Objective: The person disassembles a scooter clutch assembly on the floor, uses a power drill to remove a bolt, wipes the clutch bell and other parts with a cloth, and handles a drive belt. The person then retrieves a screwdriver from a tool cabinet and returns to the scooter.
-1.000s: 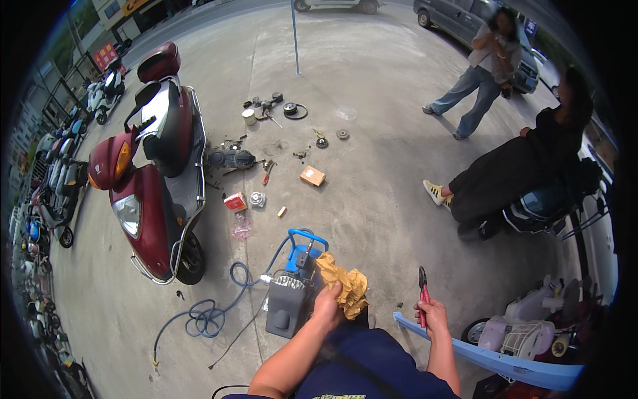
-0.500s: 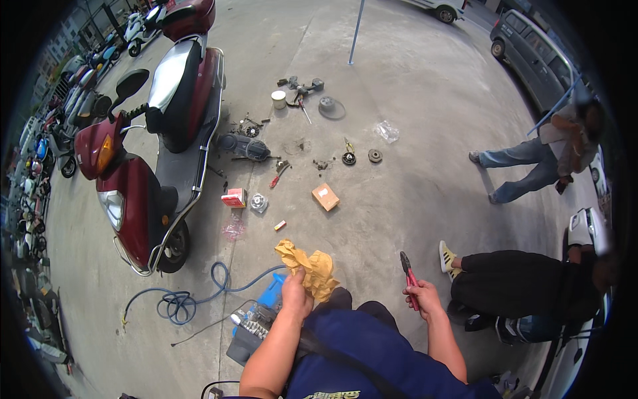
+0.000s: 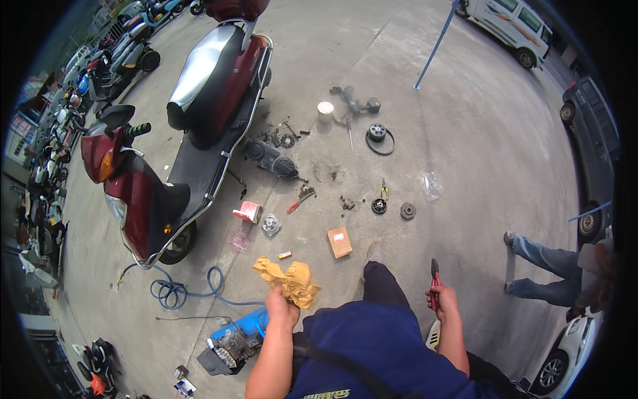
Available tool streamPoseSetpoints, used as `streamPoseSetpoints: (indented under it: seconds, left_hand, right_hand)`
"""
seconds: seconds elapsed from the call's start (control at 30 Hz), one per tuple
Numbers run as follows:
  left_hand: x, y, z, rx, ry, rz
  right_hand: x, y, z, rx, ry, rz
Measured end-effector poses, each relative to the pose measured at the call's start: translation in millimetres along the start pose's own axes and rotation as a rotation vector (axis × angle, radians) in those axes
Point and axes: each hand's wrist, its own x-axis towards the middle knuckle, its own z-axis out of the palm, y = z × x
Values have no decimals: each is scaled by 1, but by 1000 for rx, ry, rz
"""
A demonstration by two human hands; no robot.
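My left hand [image 3: 282, 309] is closed round a crumpled yellow-brown sheet [image 3: 298, 282]; whether it is cloth or paper I cannot tell. In my right hand [image 3: 445, 304] are pliers [image 3: 434, 280] with red handles, their dark jaws pointing away from me. Both hands are held above the concrete, apart from each other. On the ground ahead lie a brown cardboard box [image 3: 339, 243], a small red-and-white box [image 3: 284, 255] and a round metal part in clear plastic [image 3: 270, 225].
A dark red scooter [image 3: 219, 80] stands at left, with loose parts and a dark casing [image 3: 271, 159] beside it. A blue air compressor [image 3: 232, 339] and coiled hose [image 3: 174, 292] are by my left arm. At right stands a person in jeans [image 3: 548, 266]. A blue pole [image 3: 435, 46] rises ahead.
My view has shifted, and one leg now reaches forward toward the cardboard box. The person in black at right is mostly out of sight. Both hands keep hold of the sheet and pliers.
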Motion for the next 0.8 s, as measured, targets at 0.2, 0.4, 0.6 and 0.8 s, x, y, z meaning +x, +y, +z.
streamPoseSetpoints:
  seconds: [0.2,0.4,0.6,0.8]
  left_hand:
    - [39,-23,114,11,77,229]
    - [88,-18,136,-86,195,288]
    - [224,-8,193,-170,255,241]
    - [430,63,331,-97,286,191]
  right_hand:
    - [100,-185,60,-336,-145,-81]
    - [170,-301,182,-389,-302,-100]
    - [252,-373,318,-380,-556,4]
    - [367,-474,500,-624,-564,-18]
